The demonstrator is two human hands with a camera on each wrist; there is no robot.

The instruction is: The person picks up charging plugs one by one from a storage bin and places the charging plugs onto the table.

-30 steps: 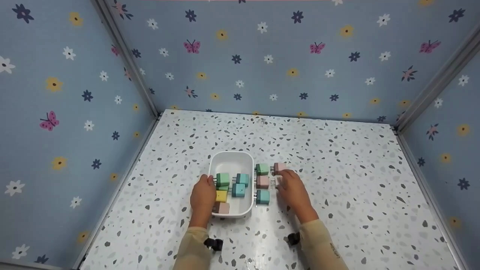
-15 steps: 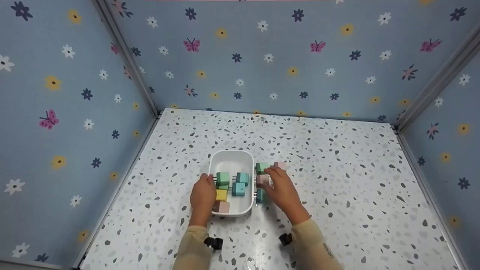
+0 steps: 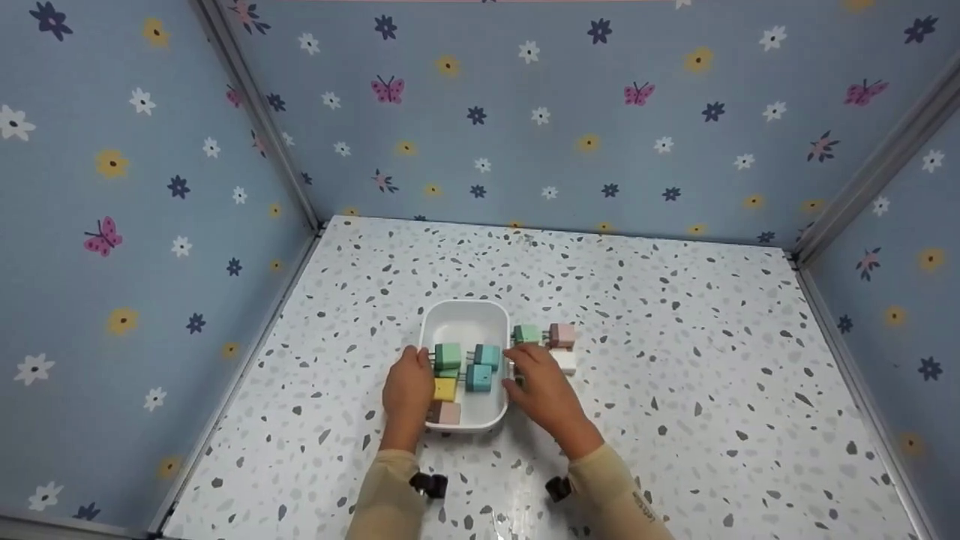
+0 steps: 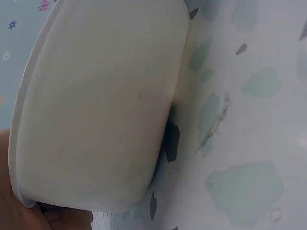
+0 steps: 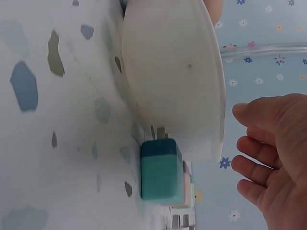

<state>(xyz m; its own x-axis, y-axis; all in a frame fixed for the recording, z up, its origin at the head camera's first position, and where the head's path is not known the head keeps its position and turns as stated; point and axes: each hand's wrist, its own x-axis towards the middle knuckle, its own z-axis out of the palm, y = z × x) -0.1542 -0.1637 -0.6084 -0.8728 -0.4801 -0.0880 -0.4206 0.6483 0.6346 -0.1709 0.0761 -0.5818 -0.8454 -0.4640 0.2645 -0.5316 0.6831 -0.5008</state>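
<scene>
A white plastic bin [image 3: 465, 330] stands on the speckled table, holding several charger plugs: green [image 3: 448, 355], teal [image 3: 487, 357], yellow [image 3: 445, 389] and pink [image 3: 448, 413]. My left hand [image 3: 409, 386] grips its left rim. At the right rim, my right hand [image 3: 544, 394] has its fingers loosely bent with nothing between them; a gap to the rim shows in the right wrist view. Beneath that hand a teal charger plug [image 5: 162, 172] lies against the bin's outer wall [image 5: 175, 72], with a pink one [image 5: 187, 184] partly hidden behind it.
Right of the bin lie a green plug [image 3: 526, 334], a pink plug [image 3: 562, 335] and a white one [image 3: 564, 363]. Flower-patterned panels [image 3: 540, 150] close off the back and both sides of the table [image 3: 675, 337].
My right hand has moved left, from beside the outer plugs, across the plugs near the bin, to its right rim. The left hand and bin have stayed put.
</scene>
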